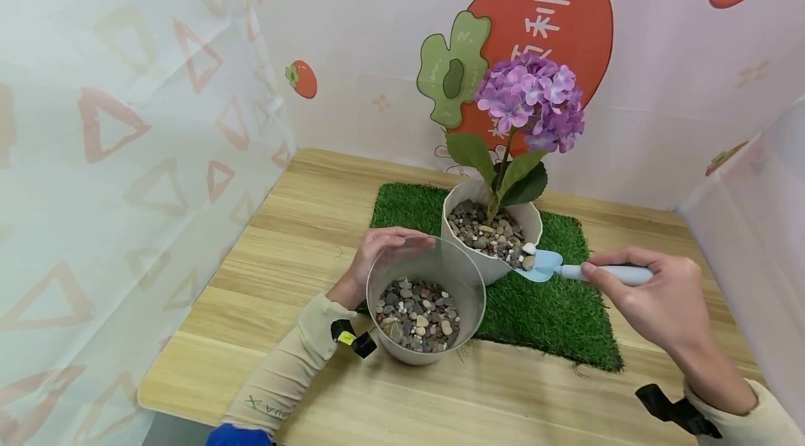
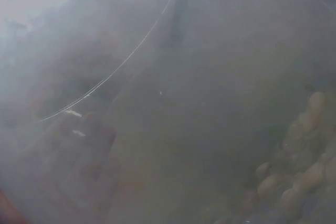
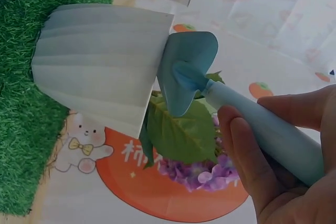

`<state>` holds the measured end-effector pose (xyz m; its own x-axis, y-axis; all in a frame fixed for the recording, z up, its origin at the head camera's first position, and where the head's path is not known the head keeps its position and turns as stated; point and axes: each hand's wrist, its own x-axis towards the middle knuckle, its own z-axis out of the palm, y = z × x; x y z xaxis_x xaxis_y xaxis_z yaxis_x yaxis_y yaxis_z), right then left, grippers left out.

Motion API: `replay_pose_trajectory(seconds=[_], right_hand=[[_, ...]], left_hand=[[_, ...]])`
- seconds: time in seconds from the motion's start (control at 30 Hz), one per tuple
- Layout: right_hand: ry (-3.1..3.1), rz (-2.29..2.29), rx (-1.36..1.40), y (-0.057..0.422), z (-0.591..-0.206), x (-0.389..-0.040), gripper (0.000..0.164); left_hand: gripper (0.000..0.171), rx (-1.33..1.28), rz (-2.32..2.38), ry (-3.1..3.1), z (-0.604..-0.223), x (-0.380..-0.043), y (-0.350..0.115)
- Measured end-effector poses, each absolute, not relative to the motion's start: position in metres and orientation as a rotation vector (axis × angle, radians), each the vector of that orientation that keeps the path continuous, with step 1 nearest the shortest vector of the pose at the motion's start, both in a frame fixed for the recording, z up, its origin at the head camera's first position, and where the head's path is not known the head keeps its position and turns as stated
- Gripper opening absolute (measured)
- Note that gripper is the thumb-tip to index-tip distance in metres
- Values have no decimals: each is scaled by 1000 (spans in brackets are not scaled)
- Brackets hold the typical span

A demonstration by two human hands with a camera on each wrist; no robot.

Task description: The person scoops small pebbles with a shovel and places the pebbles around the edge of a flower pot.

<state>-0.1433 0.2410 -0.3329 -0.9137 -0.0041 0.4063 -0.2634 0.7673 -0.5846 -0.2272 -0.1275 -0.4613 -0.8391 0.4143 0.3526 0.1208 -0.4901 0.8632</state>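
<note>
In the head view my right hand (image 1: 654,292) grips the pale handle of a small light-blue trowel (image 1: 544,266). Its blade reaches over the rim of a white ribbed flowerpot (image 1: 461,205), with a few pebbles at its tip. Purple hydrangea blooms (image 1: 531,100) rise from the pebbles (image 1: 484,229) in the pot. In the right wrist view the underside of the trowel blade (image 3: 186,69) shows against the rim. My left hand (image 1: 380,254) rests against the far left side of a clear plastic bucket (image 1: 423,292), fingers extended along it. Pebbles (image 1: 418,313) cover the bucket's bottom.
The flowerpot stands on a green artificial grass mat (image 1: 566,324) on a wooden table (image 1: 302,208). Printed curtains (image 1: 358,117) hang behind the table and at both sides. The bucket stands just in front of the pot, overlapping it in the head view.
</note>
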Motion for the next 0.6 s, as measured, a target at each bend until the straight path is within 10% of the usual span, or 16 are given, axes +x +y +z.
replay_pose_trajectory(seconds=[0.6], right_hand=[[-2708, 756, 208, 236, -310, -154, 11]], left_hand=[[38, 836, 2453, 1451, -460, -228, -128]])
